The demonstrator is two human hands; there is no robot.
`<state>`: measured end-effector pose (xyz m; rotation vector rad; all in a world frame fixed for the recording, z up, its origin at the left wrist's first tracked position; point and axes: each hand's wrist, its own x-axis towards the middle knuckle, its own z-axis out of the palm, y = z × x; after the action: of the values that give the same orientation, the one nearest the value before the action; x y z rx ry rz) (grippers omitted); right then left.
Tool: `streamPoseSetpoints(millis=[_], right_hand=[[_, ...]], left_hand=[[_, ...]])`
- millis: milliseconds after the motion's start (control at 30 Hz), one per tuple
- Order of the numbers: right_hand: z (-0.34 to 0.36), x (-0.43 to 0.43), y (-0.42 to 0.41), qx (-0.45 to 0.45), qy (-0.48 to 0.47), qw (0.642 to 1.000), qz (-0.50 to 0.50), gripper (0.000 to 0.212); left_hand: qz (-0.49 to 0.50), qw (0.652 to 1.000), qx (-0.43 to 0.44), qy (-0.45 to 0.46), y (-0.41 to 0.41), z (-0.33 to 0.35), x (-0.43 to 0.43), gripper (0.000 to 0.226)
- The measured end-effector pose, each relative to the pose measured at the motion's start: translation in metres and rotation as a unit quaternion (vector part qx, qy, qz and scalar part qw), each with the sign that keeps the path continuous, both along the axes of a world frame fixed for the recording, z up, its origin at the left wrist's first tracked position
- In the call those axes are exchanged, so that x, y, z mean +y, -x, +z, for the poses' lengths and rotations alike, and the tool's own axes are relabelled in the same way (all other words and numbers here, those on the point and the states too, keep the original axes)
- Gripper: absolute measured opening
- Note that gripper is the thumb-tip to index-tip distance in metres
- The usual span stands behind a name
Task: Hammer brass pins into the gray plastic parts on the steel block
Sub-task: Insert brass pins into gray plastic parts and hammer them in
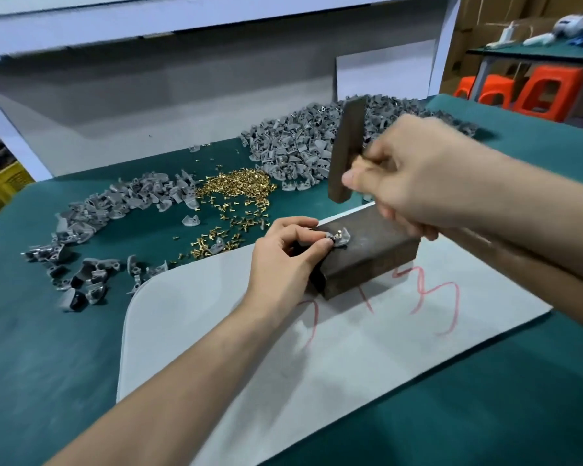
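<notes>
One brass-pinned gray part [343, 241], left hand [283, 260] pinching it; right hand [428, 183] grips hammer [347, 149].

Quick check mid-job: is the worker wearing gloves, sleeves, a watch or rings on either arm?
No gloves: the left hand and right hand are bare. No watch, wristband or ring shows, though the right hand is blurred by motion. The left forearm and right forearm are uncovered out to the frame edge; no sleeve is in view.
</notes>
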<state>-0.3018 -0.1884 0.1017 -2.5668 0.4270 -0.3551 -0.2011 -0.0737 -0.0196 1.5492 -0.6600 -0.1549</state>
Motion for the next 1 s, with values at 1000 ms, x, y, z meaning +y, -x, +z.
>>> streamPoseSetpoints(millis=[1000], right_hand=[[-0.078,-0.105,-0.020,0.035,-0.549,0.835,-0.032,0.031]], left_hand=[[-0.038,0.998,0.045,-0.002,0.008,0.003,0.007,0.024]])
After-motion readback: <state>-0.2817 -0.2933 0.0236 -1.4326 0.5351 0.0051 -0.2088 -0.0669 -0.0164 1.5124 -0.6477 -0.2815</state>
